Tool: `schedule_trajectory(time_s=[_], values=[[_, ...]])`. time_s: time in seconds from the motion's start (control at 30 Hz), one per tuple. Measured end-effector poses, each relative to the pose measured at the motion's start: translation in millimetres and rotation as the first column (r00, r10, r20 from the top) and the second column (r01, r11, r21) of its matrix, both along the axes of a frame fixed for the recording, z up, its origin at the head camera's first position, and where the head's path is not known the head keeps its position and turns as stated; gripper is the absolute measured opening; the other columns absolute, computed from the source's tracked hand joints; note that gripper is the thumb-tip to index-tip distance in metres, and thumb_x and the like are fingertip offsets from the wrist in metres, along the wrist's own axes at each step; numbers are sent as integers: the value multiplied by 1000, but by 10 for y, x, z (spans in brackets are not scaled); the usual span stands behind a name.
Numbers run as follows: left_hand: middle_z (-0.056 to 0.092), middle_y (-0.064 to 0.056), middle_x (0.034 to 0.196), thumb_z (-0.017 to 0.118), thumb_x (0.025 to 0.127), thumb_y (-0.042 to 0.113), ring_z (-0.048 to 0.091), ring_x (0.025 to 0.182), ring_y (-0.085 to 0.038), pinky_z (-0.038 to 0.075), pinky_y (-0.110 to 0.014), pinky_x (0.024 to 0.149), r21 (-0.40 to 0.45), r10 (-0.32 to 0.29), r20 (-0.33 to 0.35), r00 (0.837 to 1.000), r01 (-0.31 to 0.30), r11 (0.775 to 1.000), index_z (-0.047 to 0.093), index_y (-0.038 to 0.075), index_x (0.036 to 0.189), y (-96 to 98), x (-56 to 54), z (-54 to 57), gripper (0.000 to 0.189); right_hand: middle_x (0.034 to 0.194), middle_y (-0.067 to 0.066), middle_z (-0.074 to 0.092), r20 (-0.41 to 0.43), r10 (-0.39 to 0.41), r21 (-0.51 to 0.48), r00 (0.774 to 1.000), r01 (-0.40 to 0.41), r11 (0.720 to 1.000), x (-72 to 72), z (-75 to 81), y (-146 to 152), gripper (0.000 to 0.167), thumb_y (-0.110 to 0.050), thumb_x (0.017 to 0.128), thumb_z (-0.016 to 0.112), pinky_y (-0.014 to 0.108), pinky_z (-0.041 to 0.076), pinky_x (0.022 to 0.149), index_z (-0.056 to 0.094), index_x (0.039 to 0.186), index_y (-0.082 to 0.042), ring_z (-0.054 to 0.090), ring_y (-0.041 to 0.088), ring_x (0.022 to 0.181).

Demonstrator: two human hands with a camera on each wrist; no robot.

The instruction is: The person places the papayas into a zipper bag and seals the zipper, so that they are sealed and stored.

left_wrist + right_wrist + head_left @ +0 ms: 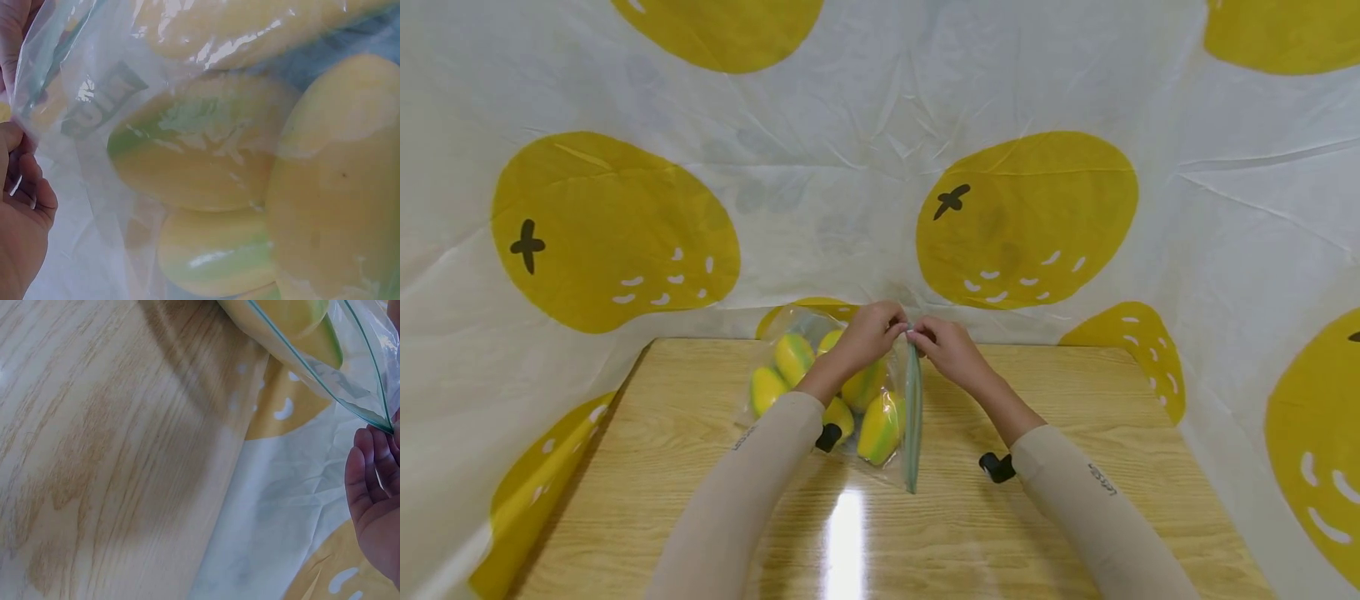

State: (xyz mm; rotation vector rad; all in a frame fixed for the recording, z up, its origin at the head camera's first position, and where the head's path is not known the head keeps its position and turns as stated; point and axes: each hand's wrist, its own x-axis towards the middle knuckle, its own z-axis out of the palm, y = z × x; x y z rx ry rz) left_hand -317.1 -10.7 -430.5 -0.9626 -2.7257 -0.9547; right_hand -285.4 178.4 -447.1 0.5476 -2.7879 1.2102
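A clear zip bag (891, 468) lies on its side on the table, with several yellow-green mangoes (880, 427) inside. Along its right edge runs a green zip strip (913, 417). My left hand (868, 333) pinches the far corner of the bag at the end of this strip. Right beside it, my right hand (951, 346) pinches the same corner, fingertips almost meeting the left ones. In the right wrist view, two green zip lines (300, 359) stand apart and come together at the right hand's fingertips. Mangoes (200, 144) fill the left wrist view behind the plastic.
The wooden table (685, 500) ends just beyond the hands. A white cloth (850, 208) printed with big yellow fruits hangs behind it and at both sides. Small black devices (997, 467) sit at both wrists, by the beige sleeves (1075, 500).
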Motion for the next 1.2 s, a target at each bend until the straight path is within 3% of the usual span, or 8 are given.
schedule_trajectory(time_s=[0.43, 0.73, 1.2], values=[[67, -11, 97, 59, 105, 13, 61, 85, -23, 55, -35, 81, -42, 11, -25, 1000, -12, 999, 67, 4, 101, -52, 29, 87, 12, 81, 10, 69, 0, 18, -5, 1000, -18, 1000, 130, 13, -24, 18, -24, 106, 60, 29, 45, 59, 66, 95, -11, 53, 16, 65], [66, -11, 100, 57, 106, 14, 60, 88, -23, 54, -35, 82, -52, 11, -3, 1000, -12, 999, 65, 4, 104, -70, 59, 48, 13, 73, 5, 61, -13, 47, 21, 999, -47, 999, 271, -126, 37, 18, -20, 105, 60, 27, 41, 56, 64, 90, -11, 46, 14, 60], [66, -12, 101, 57, 106, 14, 61, 90, -24, 54, -36, 83, -50, 40, 11, 999, -39, 998, 64, 3, 105, -86, 36, 47, 13, 76, 6, 66, 24, 56, -2, 998, -56, 998, 562, -377, 197, 13, -19, 103, 64, 24, 48, 60, 68, 92, -13, 53, 9, 64]])
